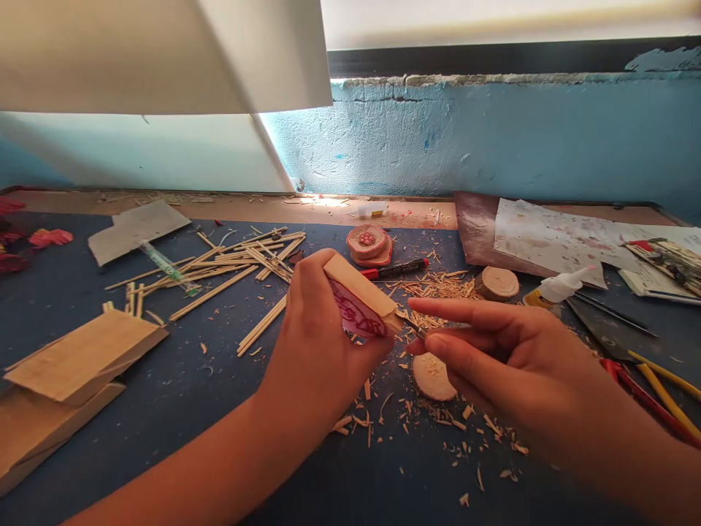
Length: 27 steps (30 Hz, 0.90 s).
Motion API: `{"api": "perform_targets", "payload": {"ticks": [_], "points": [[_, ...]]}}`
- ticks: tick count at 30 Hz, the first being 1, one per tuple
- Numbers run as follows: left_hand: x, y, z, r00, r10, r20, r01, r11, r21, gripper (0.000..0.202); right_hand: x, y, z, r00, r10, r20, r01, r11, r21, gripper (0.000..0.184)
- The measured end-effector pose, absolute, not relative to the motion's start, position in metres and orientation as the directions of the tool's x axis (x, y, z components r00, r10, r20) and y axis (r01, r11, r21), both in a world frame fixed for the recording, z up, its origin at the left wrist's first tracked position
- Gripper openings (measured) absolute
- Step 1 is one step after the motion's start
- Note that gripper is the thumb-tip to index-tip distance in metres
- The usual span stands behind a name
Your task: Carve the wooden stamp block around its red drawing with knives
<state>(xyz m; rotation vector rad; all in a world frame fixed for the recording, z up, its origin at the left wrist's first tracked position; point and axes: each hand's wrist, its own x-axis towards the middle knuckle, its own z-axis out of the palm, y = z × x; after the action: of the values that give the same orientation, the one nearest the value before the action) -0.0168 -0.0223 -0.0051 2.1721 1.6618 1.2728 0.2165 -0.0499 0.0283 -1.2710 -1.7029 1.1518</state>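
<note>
My left hand (pixel 323 343) is wrapped around a pale wooden block (pixel 362 286), lifted above the dark blue tabletop. One side of the block carries a dark pink and purple pattern. From the right, my right hand (pixel 509 354) pinches a thin metal carving blade (pixel 413 327), its index finger stretched out toward the block. The blade's tip meets or lies very close to the block's near end; its handle is hidden in my fingers. Below the hands lies a round wood slice (pixel 434 376), with wood shavings (pixel 443 288) scattered around it.
Thin wooden sticks (pixel 219 259) and two wooden blocks (pixel 82 358) lie left. Behind the hands are stacked wood slices (pixel 368 241) and a red marker (pixel 397 269). Rightward are a glue bottle (pixel 556 287), scissors (pixel 596 332), pliers (pixel 665 398) and sandpaper (pixel 476 234).
</note>
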Motion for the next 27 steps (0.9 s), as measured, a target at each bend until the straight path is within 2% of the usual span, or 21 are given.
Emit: {"api": "perform_targets", "payload": {"ticks": [1,2,4,6,9,11,13,16,19,21,25,27], "points": [[-0.017,-0.023,-0.006,0.039,0.844,0.535,0.743,-0.382,0.549,0.079,0.218,-0.05,0.025,-0.263,0.953,0.149,0.402,0.249,-0.881,0.043],[-0.017,-0.023,-0.006,0.036,0.844,0.535,0.75,-0.377,0.544,0.081,0.22,-0.051,0.022,-0.281,0.909,0.307,0.487,0.411,-0.771,0.039],[-0.017,-0.023,-0.006,0.035,0.842,0.538,0.763,-0.37,0.53,0.085,0.225,-0.051,0.015,-0.396,0.725,0.564,0.592,0.671,-0.447,0.043],[-0.018,-0.023,-0.006,0.043,0.843,0.535,0.771,-0.369,0.519,0.085,0.231,-0.05,0.01,-0.532,0.563,0.632,0.59,0.782,-0.201,0.052],[-0.019,-0.022,-0.004,0.058,0.847,0.529,0.765,-0.378,0.521,0.083,0.237,-0.047,0.009,-0.64,0.462,0.614,0.551,0.833,-0.053,0.054],[-0.019,-0.022,-0.004,0.051,0.844,0.534,0.754,-0.383,0.534,0.082,0.238,-0.045,0.009,-0.652,0.442,0.616,0.544,0.839,-0.027,0.052],[-0.019,-0.023,-0.002,0.045,0.85,0.525,0.739,-0.382,0.556,0.081,0.237,-0.044,0.01,-0.613,0.459,0.643,0.557,0.828,-0.06,0.048],[-0.019,-0.022,0.002,0.046,0.866,0.497,0.721,-0.373,0.584,0.08,0.233,-0.042,0.014,-0.492,0.58,0.649,0.616,0.759,-0.211,0.033],[-0.019,-0.02,0.007,0.032,0.874,0.484,0.716,-0.358,0.599,0.079,0.23,-0.039,0.021,-0.42,0.71,0.566,0.651,0.67,-0.357,0.022],[-0.019,-0.019,0.007,0.023,0.878,0.477,0.714,-0.349,0.607,0.08,0.23,-0.038,0.024,-0.438,0.734,0.519,0.66,0.654,-0.368,0.024],[-0.019,-0.017,0.001,0.037,0.853,0.521,0.719,-0.385,0.579,0.086,0.229,-0.038,0.025,-0.505,0.692,0.517,0.652,0.698,-0.298,0.028],[-0.017,-0.019,-0.004,0.041,0.832,0.554,0.726,-0.406,0.555,0.086,0.226,-0.039,0.026,-0.503,0.698,0.511,0.625,0.701,-0.343,0.028]]}}
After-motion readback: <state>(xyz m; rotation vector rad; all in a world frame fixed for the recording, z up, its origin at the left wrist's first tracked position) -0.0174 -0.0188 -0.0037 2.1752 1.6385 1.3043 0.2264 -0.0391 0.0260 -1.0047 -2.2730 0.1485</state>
